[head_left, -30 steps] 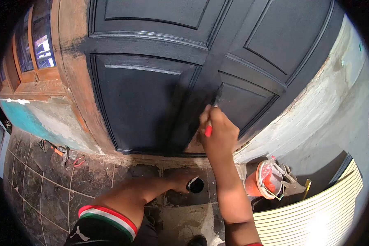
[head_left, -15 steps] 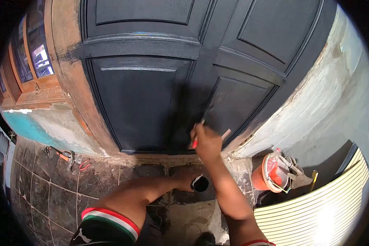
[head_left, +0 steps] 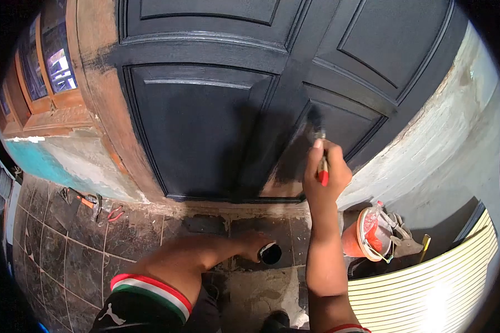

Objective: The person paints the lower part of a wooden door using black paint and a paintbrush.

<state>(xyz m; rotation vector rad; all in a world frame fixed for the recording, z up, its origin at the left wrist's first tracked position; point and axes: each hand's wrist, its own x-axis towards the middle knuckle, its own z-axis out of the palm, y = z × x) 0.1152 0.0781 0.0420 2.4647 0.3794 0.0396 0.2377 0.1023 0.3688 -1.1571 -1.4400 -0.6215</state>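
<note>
A paintbrush [head_left: 321,161] with a red-tipped handle is gripped in my right hand [head_left: 329,169], its dark bristles touching the lower right panel of a black panelled door [head_left: 194,133]. Bare brownish wood [head_left: 286,180] shows at the lower left of that panel. Low over the floor, my left hand [head_left: 254,246] is wrapped round a small cup of black paint [head_left: 270,253].
An orange bucket [head_left: 356,238] holding tools stands at the right by the rough wall [head_left: 422,133], beside a ribbed cream sheet [head_left: 428,288]. Pliers [head_left: 115,214] and a hammer [head_left: 96,206] lie on the tiles at left. A wooden window frame [head_left: 55,119] is at upper left.
My right hand has moved up and to the right with the brush, now against the panel's upper part. My left hand and the cup have hardly moved. The view has shifted slightly.
</note>
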